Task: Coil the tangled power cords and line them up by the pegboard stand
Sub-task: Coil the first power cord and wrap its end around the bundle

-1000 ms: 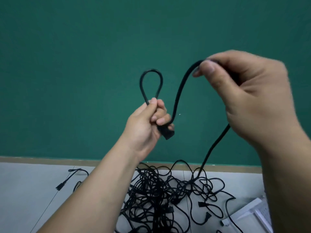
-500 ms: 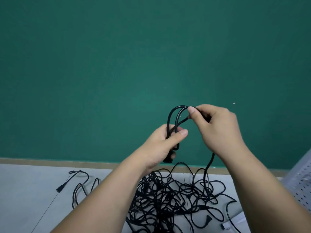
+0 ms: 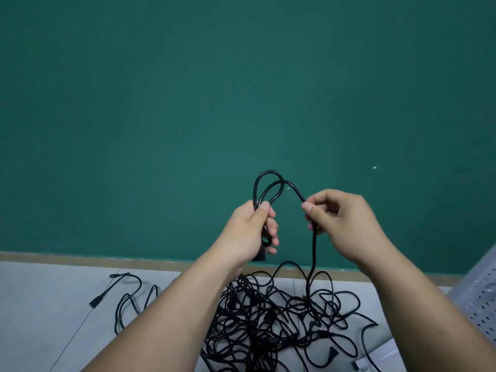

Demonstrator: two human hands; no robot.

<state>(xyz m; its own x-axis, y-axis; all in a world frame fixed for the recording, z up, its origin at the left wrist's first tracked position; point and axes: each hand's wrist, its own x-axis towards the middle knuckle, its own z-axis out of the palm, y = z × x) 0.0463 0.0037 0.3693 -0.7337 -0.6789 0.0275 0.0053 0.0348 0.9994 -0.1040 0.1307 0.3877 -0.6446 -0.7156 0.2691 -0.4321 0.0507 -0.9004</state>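
Note:
I hold one black power cord (image 3: pixel 271 183) up in front of a green wall. My left hand (image 3: pixel 252 232) grips two small loops of it, with the cord's plug hanging just below the palm. My right hand (image 3: pixel 341 224) pinches the same cord a short way to the right, and from there it drops straight down into the tangled pile of black cords (image 3: pixel 271 323) on the grey floor. The pegboard stand (image 3: pixel 480 294), grey and perforated, shows at the right edge.
A loose black cord (image 3: pixel 126 288) with a plug end lies on the floor left of the pile. A white power strip (image 3: pixel 383 358) peeks in at the bottom right. A wooden skirting strip (image 3: pixel 107 260) runs along the foot of the wall.
A second loop has been gathered into my left hand. My right hand then slid off to the right along the cord. Both hands sit lower in view than one second ago.

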